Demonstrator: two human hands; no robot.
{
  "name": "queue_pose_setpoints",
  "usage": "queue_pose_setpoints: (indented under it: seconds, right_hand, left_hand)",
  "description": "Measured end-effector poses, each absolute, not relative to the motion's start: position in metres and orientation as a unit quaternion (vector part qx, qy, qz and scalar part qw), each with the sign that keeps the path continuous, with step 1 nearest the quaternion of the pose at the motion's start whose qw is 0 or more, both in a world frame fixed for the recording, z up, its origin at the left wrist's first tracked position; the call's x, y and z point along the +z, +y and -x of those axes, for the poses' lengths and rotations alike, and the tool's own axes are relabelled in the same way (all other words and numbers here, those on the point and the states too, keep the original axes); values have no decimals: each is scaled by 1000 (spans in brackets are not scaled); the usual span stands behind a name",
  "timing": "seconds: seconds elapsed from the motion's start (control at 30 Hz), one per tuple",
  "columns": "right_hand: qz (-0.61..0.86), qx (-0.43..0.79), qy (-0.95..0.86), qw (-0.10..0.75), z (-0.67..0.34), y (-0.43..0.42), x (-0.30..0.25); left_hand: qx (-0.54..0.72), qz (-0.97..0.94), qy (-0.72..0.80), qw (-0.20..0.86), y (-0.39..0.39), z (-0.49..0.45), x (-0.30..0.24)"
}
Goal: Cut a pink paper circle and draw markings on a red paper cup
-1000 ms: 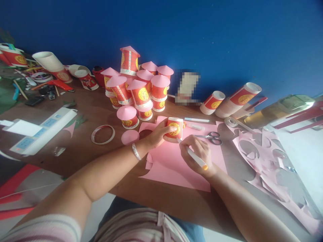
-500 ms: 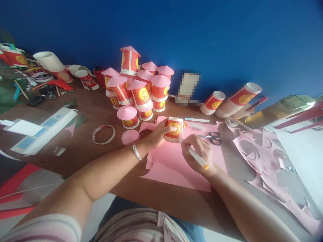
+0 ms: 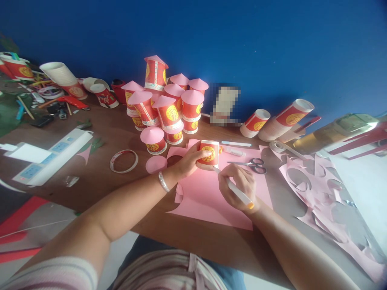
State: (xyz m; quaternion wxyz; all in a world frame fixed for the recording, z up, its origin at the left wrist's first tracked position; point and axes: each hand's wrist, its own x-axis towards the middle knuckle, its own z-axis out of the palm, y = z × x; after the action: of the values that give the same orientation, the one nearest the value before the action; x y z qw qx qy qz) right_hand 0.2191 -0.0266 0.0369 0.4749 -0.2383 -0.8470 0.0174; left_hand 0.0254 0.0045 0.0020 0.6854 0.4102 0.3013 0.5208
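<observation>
A red paper cup with a yellow emblem stands upside down on a pink paper sheet lying on the brown table. My left hand is closed around the cup's left side and presses it onto the sheet. My right hand grips a white pen with an orange end. The pen's tip touches the paper at the cup's lower right rim.
A pile of red cups with pink cone lids stands behind. Scissors and a marker lie right of the cup. Pink paper offcuts cover the right side. A tape ring, a pink disc and a power strip lie left.
My right hand has shifted slightly, sliding the pen tip along the cup's rim. The left hand and cup have stayed put.
</observation>
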Motion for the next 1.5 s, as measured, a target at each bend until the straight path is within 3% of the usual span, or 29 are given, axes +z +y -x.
queue_pose_setpoints:
  seconds: [0.43, 0.7, 1.5]
  right_hand:
    - [193, 100, -858, 466, -215, -30, 35]
    - [237, 41, -849, 471, -218, -28, 34]
    - [264, 13, -841, 472, -216, -26, 30]
  left_hand:
    - [523, -405, 290, 692, 3, -28, 11]
    - [500, -412, 295, 702, 3, -23, 2]
    - [512, -420, 299, 687, 2, -24, 4]
